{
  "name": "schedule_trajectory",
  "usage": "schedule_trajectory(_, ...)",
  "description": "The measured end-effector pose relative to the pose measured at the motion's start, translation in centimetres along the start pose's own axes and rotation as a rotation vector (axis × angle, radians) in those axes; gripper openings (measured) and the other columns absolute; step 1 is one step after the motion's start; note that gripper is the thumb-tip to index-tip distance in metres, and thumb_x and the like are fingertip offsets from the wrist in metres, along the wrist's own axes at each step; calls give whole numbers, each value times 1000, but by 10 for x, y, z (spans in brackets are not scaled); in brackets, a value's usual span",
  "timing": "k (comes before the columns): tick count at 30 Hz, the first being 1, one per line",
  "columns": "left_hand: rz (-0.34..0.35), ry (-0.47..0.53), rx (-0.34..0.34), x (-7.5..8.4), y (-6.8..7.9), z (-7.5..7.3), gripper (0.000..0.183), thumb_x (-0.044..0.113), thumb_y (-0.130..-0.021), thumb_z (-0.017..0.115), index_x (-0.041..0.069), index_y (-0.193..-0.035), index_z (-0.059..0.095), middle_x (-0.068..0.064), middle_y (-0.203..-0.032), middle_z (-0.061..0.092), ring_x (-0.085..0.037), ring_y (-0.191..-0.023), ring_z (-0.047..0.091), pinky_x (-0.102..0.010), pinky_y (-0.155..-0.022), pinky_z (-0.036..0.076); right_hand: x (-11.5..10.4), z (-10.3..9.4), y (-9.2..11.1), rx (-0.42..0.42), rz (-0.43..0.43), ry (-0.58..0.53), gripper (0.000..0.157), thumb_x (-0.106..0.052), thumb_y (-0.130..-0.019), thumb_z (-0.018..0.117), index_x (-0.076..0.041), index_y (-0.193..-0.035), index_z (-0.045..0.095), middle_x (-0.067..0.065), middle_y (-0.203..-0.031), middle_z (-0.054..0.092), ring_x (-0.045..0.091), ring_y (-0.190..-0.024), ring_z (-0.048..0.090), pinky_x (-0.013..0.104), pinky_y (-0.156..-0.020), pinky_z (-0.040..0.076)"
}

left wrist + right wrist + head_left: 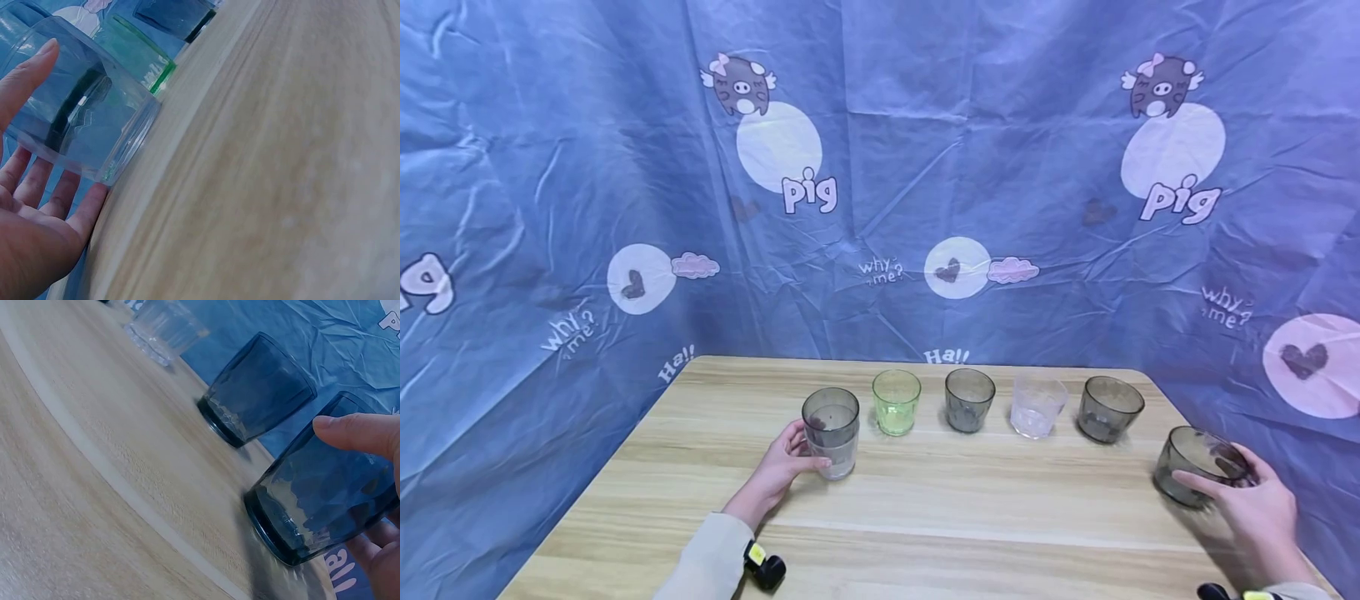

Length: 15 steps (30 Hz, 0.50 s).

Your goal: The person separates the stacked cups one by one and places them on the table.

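Observation:
At the left of the row, my left hand (778, 467) holds a clear glass (841, 460), thumb in front and fingers around the far side. A smoky grey glass (831, 408) sits nested in it, its dark base showing through the clear wall in the left wrist view. Near the table's right edge, my right hand (1258, 504) grips another smoky grey glass (1180, 475) from the right. The thumb (350, 431) lies along its near side, with the other fingers partly hidden behind it. In the right wrist view this glass's dark base (275, 534) is close over the tabletop.
Between the hands, a green glass (896, 404), a smoky grey glass (969, 402), a clear glass (1036, 408) and a wider smoky grey glass (1108, 410) stand in a row on the wooden table (940, 525). A blue printed curtain (880, 317) hangs behind and beside the table.

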<state>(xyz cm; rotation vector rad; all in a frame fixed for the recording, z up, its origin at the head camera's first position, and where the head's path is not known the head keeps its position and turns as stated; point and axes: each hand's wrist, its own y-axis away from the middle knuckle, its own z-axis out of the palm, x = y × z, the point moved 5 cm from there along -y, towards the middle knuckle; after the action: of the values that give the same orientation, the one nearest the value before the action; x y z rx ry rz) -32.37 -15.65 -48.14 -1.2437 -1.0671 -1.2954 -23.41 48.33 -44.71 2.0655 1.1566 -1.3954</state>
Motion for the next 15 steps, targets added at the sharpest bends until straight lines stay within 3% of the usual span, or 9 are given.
schedule_trajectory(3,1,-7,-3,0,0,0,79,-13,-69,76,-6,-140,43,-22,-135,55,-38,-125,51,-50,-107,41,2,-2,-1,7,6,55,88,-31,-71,91,-36,-144,42,-43,-95,41,-20,-90,38,-4,-74,29)
schedule_trajectory(12,3,8,-6,1,0,0,78,-14,-69,75,-5,-140,44,-22,-136,55,-35,-124,52,-48,-106,43,5,2,0,-2,-24,-48,85,-20,-72,91,-43,-137,41,-44,-93,43,-22,-86,41,-3,-76,31)
schedule_trajectory(15,-2,5,-12,0,1,0,77,-14,-69,75,-5,-140,44,-23,-137,54,-36,-125,51,-48,-106,42,8,5,1,1,-11,-40,89,-22,-74,89,-41,-145,38,-39,-108,46,-19,-100,43,-3,-83,29)
